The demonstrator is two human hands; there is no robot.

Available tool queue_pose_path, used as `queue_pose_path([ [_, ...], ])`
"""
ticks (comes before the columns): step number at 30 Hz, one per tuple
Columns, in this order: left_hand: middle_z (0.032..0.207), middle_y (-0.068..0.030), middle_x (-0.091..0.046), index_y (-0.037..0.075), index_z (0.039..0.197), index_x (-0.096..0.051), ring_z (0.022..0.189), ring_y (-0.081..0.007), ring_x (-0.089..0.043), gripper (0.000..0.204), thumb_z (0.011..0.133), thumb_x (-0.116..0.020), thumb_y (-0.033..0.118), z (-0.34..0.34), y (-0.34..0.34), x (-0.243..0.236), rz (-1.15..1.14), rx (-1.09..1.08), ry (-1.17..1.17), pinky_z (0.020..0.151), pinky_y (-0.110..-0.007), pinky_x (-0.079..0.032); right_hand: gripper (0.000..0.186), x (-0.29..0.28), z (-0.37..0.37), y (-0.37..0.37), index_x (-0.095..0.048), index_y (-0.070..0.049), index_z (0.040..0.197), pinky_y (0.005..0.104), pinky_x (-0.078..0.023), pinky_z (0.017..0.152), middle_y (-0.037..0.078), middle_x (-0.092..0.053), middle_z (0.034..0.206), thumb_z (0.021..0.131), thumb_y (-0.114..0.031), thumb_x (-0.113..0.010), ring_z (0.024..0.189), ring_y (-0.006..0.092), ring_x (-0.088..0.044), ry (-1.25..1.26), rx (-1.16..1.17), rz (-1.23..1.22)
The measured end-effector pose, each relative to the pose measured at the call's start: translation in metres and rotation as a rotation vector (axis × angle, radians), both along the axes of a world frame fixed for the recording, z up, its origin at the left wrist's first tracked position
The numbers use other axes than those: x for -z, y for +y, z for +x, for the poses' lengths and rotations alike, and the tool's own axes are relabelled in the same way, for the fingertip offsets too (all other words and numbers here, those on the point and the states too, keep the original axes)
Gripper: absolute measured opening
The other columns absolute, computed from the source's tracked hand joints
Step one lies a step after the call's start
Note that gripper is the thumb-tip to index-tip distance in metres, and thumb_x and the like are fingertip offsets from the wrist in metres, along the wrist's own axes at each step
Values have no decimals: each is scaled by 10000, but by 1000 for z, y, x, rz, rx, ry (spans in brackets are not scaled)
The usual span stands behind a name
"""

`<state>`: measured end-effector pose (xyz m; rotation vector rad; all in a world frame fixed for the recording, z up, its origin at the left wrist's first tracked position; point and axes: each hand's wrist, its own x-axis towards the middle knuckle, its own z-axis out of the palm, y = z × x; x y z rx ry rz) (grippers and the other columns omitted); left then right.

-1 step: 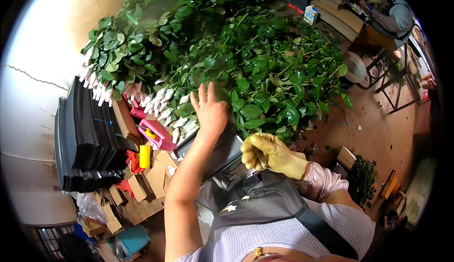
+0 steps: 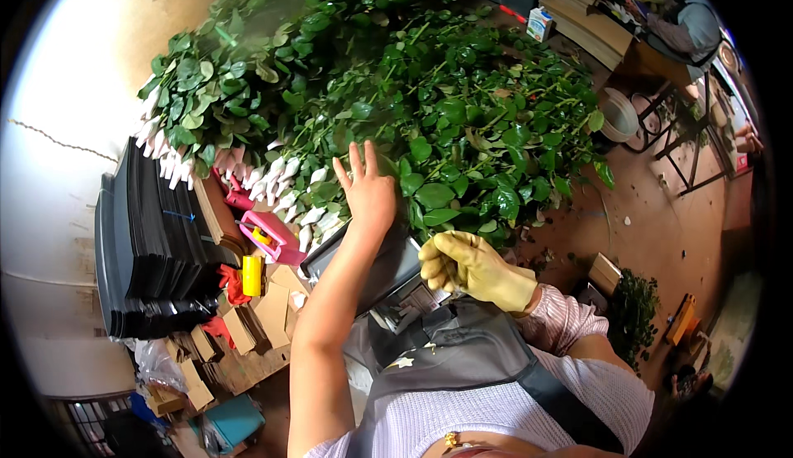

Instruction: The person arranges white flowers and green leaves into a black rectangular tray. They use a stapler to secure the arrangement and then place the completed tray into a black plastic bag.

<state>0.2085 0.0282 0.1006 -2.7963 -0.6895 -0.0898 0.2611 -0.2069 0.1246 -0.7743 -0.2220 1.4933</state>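
Note:
My left hand (image 2: 370, 198) is bare, its fingers spread over the near edge of a big heap of leafy green flower stems (image 2: 462, 111). Many of the stems end in white-wrapped heads (image 2: 277, 181), bunched on the left side of the heap. A yellow rubber glove covers my right hand (image 2: 475, 270), held near my apron (image 2: 462, 334) with the fingers curled in against the thumb. What those fingers hold, if anything, is hidden. Between my hands and body lies a dark tray-like surface (image 2: 396, 264), partly covered by my left forearm.
Stacked black sheets (image 2: 157, 227) stand at the left, near a pink tape dispenser (image 2: 273, 235), a yellow roll (image 2: 252, 276) and cardboard pieces (image 2: 271, 317). Cut foliage (image 2: 634, 313) lies on the floor at right. A white bucket (image 2: 618, 118) and another person (image 2: 690, 33) are farther off.
My left hand has shifted very slightly to the right over the leaves, fingers still spread. The gloved right hand is almost unchanged.

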Motion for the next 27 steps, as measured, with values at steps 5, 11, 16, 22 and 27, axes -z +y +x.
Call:
queue_pose_path([
  [5, 1723, -150, -213, 164, 1300, -728, 1596, -429, -82, 388, 973, -539, 253, 19, 13, 33, 15, -121, 280, 1222, -714, -20, 316, 56, -11, -48, -715, -102, 1124, 204, -523, 575, 48, -774, 920, 1099, -361, -535, 744, 105, -727, -243, -165, -179],
  [11, 1585, -211, -428, 123, 1231, -741, 1522, -459, -276, 387, 856, -648, 90, 3, 21, 29, -271, 45, -174, 1232, -617, -214, 354, 139, -14, -23, -691, -54, 1190, 274, -558, 646, 102, -767, 933, 1084, -349, -525, 774, 145, -705, -449, -307, -284],
  [16, 1437, -185, -577, 73, 1320, -663, 1416, -390, -457, 367, 962, -629, 2, -25, 17, -18, -620, 234, -588, 1162, -476, -374, 291, 246, -8, -24, -690, -133, 1147, 406, -569, 698, 106, -727, 947, 867, -196, -639, 831, 310, -698, -1751, 155, 184],
  [22, 1258, -157, -671, -14, 1330, -617, 1159, -256, -656, 306, 1028, -572, 1, -170, 2, -6, -831, -111, -1142, 1042, -365, -485, 253, 136, 20, -15, -772, -146, 1013, 382, -567, 665, 59, -775, 916, 947, -319, -599, 817, 244, -740, -1769, -833, -451],
  [27, 1073, -62, -684, 19, 1338, -617, 955, -113, -636, 286, 1062, -574, 80, -283, -29, 45, -1022, -572, -1427, 820, -254, -495, 343, -31, 17, -6, -753, -97, 1063, 403, -585, 757, 76, -764, 891, 968, -379, -581, 808, 265, -735, -1692, -954, -242],
])
